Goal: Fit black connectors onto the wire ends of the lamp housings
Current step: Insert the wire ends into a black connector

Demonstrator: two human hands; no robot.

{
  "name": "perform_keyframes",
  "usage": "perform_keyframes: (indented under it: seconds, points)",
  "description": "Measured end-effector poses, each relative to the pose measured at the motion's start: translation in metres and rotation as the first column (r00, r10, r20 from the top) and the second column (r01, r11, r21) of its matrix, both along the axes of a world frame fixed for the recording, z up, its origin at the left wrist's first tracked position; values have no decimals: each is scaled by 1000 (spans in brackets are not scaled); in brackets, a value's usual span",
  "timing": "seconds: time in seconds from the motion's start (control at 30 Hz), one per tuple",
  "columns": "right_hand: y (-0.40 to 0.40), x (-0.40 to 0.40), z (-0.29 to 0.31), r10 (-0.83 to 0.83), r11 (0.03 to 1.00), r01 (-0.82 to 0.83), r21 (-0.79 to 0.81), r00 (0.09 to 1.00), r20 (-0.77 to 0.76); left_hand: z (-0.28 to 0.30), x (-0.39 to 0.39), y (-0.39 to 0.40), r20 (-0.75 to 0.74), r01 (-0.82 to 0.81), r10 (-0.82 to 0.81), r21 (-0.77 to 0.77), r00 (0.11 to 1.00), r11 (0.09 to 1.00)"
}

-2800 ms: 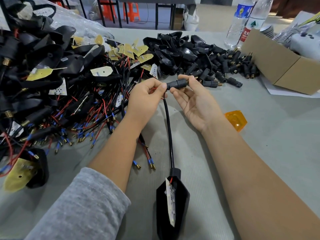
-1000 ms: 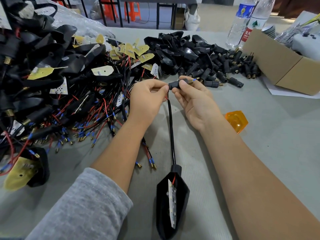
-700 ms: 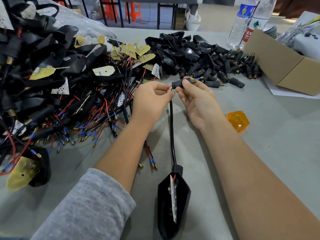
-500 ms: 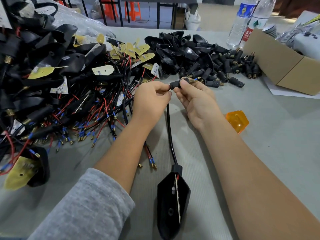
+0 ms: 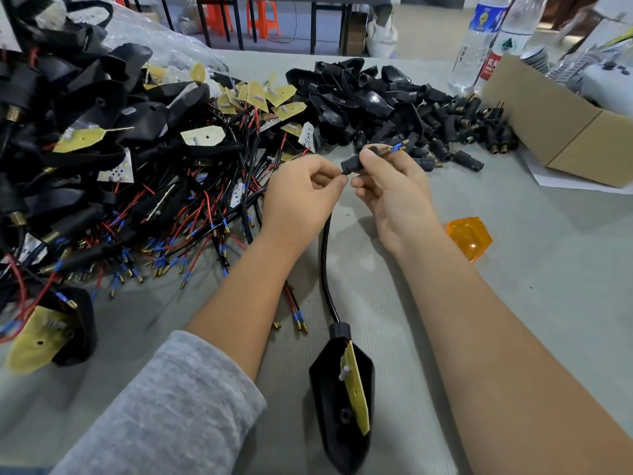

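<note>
A black lamp housing (image 5: 339, 402) with a yellow board inside lies on the table near me. Its black sleeved cable (image 5: 325, 265) runs up to my hands. My right hand (image 5: 394, 197) pinches a black connector (image 5: 352, 164) threaded on the cable end; blue-sleeved brass wire tips (image 5: 397, 146) stick out past its brass thread. My left hand (image 5: 301, 197) pinches the cable right behind the connector. A pile of loose black connectors (image 5: 469, 132) lies beyond my hands.
A big heap of wired lamp housings (image 5: 102, 159) fills the left side. Empty black housings (image 5: 346, 97) sit at the back centre. An orange lens (image 5: 469, 236) lies to the right. A cardboard box (image 5: 561, 128) and two water bottles (image 5: 479, 42) stand at the back right.
The connector has slid onto the cable and the wire tips now poke out of its far end. The housing on the table has rolled, showing its yellow board edge-on.
</note>
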State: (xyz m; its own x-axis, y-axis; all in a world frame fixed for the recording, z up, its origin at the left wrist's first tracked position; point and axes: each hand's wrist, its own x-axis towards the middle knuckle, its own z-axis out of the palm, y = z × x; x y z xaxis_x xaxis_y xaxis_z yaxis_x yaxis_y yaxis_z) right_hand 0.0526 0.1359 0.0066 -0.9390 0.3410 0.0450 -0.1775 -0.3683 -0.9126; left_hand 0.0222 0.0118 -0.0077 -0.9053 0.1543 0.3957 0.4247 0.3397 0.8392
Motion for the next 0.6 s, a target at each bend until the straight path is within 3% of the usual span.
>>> perform_keyframes:
  seconds: [0.13, 0.4, 0.6]
  points:
    - [0, 0, 0, -6, 996, 6, 86, 1000, -3, 0, 0, -1, -35, 31, -30, 18, 999, 999]
    - [3, -2, 1, -76, 997, 76, 0, 997, 22, 2, 2, -1, 51, 63, -57, -116, 997, 991]
    - [0, -5, -1, -60, 988, 50, 149, 996, 61, 2, 4, -1, -12, 106, -108, -110, 994, 988]
